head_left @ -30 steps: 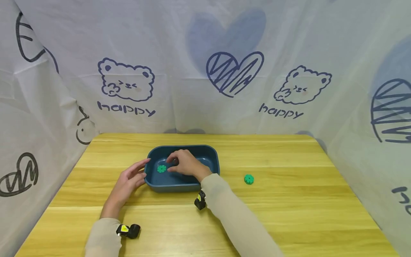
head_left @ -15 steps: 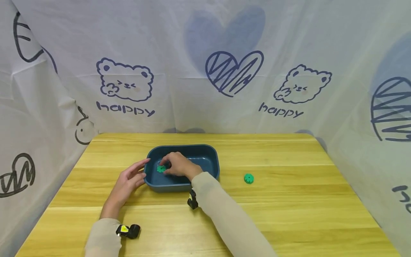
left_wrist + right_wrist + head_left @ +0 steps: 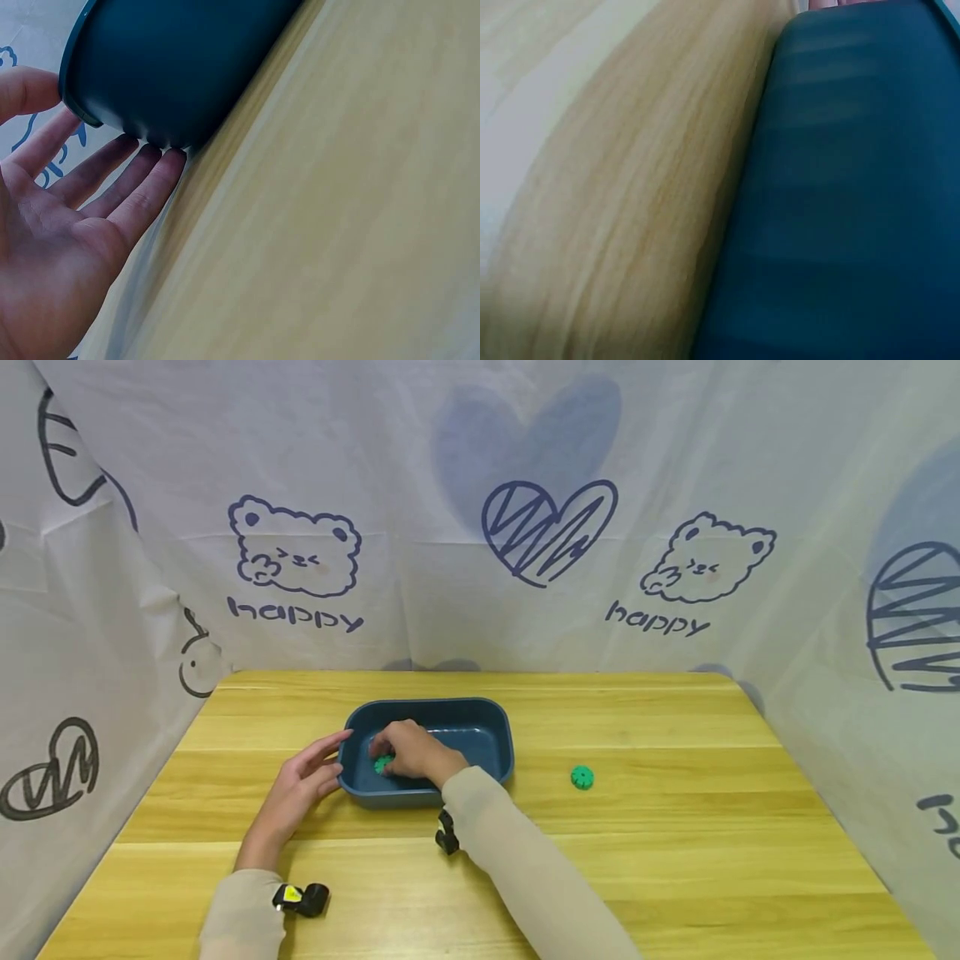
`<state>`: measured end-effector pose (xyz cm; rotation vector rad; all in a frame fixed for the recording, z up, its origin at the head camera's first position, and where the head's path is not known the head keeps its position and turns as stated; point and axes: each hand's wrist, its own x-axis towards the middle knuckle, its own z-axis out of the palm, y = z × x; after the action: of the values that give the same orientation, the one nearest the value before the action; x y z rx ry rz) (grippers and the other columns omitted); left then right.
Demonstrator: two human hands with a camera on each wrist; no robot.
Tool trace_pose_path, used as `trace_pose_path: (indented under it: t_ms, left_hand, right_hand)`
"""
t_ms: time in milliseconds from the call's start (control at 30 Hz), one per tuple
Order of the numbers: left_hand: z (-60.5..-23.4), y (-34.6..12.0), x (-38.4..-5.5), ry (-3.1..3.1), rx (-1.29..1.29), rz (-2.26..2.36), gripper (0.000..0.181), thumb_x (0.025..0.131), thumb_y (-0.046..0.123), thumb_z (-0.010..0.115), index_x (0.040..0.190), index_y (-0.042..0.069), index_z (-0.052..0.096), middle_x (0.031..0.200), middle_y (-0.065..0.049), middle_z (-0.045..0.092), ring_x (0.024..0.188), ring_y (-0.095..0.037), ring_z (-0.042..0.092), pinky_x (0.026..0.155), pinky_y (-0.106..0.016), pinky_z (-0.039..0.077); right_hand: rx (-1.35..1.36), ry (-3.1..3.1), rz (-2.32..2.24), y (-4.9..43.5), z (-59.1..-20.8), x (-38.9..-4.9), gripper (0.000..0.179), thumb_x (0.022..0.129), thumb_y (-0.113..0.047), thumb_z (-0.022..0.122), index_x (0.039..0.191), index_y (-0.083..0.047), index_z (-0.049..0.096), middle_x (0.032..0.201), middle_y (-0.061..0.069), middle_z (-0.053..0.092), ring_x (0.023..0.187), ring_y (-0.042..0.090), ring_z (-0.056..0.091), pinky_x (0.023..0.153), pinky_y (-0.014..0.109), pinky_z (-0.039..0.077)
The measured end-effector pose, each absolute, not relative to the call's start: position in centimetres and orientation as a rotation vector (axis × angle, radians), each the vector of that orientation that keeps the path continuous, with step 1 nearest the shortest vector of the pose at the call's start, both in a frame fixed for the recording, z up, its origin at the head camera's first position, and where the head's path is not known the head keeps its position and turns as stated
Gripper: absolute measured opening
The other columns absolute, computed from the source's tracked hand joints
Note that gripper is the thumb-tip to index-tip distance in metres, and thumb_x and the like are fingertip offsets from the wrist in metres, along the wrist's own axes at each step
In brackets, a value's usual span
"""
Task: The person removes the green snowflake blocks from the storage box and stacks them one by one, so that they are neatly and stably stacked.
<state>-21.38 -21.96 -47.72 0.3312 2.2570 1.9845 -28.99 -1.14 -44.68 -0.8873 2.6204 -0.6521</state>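
Observation:
A dark blue rectangular bin point(image 3: 480, 747) stands on the table. My left hand point(image 3: 300, 783) touches its left end; in the left wrist view the extended fingertips point(image 3: 161, 174) press on the outer wall, and the thumb is at the rim. Inside the bin, at its left part, my right hand point(image 3: 411, 750) has thumb and fingers curled around a green notched disc point(image 3: 382, 765), which they partly cover. The right wrist view shows mostly the bin's outer wall point(image 3: 840, 195), with the right hand out of sight.
To the right of the bin, a second green notched disc point(image 3: 582, 777) lies on the wooden table point(image 3: 675, 860). A white cloth point(image 3: 420, 468) with bear and heart drawings hangs behind and at both sides.
My right hand has moved left inside the bin and closed on the green disc, which has shifted slightly right and nearer. The left hand has stayed at the bin's end.

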Motion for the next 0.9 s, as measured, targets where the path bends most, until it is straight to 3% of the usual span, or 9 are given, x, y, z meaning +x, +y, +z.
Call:
trace_pose_path:
  t_ms: [133,300,767,900]
  left_hand:
    - [-47.7,-21.9,-21.3,2.250,0.332,1.990,0.052,0.108,0.014,0.049,0.157,0.002,0.039,0.161,-0.028,0.038,0.124,0.003,0.059,0.095,-0.015,0.056]
    - [-47.7,-21.9,-21.3,2.261,0.319,1.979,0.051,0.108,0.015,0.050,0.157,0.003,0.040,0.161,-0.027,0.038,0.124,0.004,0.059,0.095,-0.015,0.055]
    - [-47.7,-21.9,-21.3,2.263,0.313,1.987,0.052,0.108,0.013,0.050,0.157,0.002,0.039,0.162,-0.027,0.037,0.121,0.006,0.059,0.094,-0.015,0.055]
    - [-47.7,-21.8,-21.3,2.265,0.307,1.982,0.052,0.107,0.013,0.050,0.157,0.003,0.040,0.161,-0.027,0.038,0.119,0.009,0.059,0.094,-0.015,0.055]
  right_hand:
    - [-0.907,2.658,-0.613,-0.9,-44.7,-29.2,0.027,0.092,-0.011,0.077,0.119,-0.012,0.078,0.120,0.001,0.077,0.112,0.014,0.069,0.098,0.025,0.057]
    - [-0.906,2.680,-0.580,-0.4,-44.7,-29.4,0.027,0.089,-0.016,0.082,0.115,-0.012,0.080,0.114,0.001,0.079,0.103,0.012,0.070,0.092,0.022,0.058]
    - [-0.939,2.638,-0.621,1.4,-43.1,-29.0,0.034,0.086,-0.019,0.085,0.119,-0.012,0.078,0.116,0.001,0.076,0.099,0.012,0.069,0.086,0.019,0.057]
    - [-1.000,2.684,-0.637,2.3,-42.3,-28.5,0.035,0.087,-0.025,0.084,0.120,-0.016,0.078,0.117,0.001,0.072,0.105,0.015,0.065,0.094,0.024,0.055]
